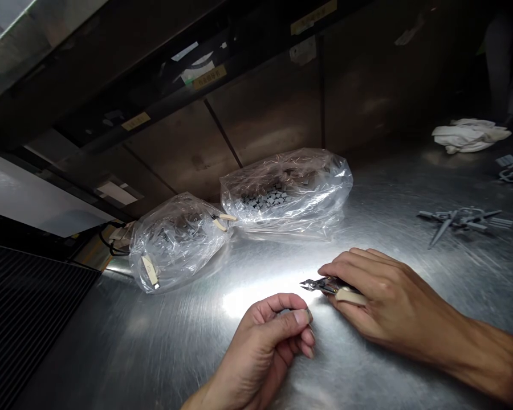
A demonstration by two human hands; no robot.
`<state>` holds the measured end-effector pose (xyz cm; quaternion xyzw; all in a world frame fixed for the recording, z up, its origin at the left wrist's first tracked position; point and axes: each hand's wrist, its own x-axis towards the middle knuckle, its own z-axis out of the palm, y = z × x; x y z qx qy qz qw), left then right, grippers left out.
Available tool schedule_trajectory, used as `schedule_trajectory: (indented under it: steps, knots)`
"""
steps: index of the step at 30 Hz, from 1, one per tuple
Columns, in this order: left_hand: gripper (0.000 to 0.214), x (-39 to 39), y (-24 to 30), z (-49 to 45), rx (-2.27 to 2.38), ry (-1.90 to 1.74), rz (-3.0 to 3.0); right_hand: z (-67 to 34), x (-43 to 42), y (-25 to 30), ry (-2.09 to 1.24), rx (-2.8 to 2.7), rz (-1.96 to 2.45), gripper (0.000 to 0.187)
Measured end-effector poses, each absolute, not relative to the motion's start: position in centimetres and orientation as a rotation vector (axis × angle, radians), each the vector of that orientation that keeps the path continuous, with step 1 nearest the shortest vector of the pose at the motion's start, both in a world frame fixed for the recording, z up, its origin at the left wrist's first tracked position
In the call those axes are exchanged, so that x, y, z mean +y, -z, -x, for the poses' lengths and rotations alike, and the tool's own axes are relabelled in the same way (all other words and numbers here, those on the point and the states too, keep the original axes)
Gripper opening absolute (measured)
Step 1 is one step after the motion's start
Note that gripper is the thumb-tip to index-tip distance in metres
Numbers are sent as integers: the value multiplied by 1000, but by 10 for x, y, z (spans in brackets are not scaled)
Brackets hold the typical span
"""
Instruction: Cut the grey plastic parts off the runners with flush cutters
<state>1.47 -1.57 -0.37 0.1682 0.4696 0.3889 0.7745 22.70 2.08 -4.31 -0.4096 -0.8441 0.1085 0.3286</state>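
Fingers (359,267) of the right hand (389,296) curl closely around a pair of small side cutters (325,286), while those of the left hand (260,353) fold toward the palm with the thumb pressed across them (whether they pinch anything tiny, I cannot tell); a scuffed steel worktop (154,347) spreads beneath both hands, glaring white where the light lands; two clear plastic bags (286,191) lie bunched toward its back edge, the farther one showing small grey blocks (265,199) through the film; a crumpled white cloth (468,135) sits off to the right, beyond a branched grey plastic runner (464,222); the cutters lie low over the steel, a cream-coloured grip (349,295) showing between the right fingers, their pointed metal tips aimed at the left thumb and just beside it; that closeness is the main hazard, since a slip of the right hand could nick the left thumb; the glare could also hide any small grey piece dropped on the steel, and a sharp snip could send one skittering away.
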Motion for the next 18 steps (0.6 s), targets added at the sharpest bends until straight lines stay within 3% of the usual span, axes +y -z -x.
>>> schedule_trajectory:
  steps: [10, 18]
  knots:
    - [9, -12, 0, -18, 1081, -922, -280, -229, 22, 43, -258, -2217, 1061, 18]
    - [21, -12, -5, -22, 1169, -943, -213, -231, 21, 42, -215, -2243, 1051, 15]
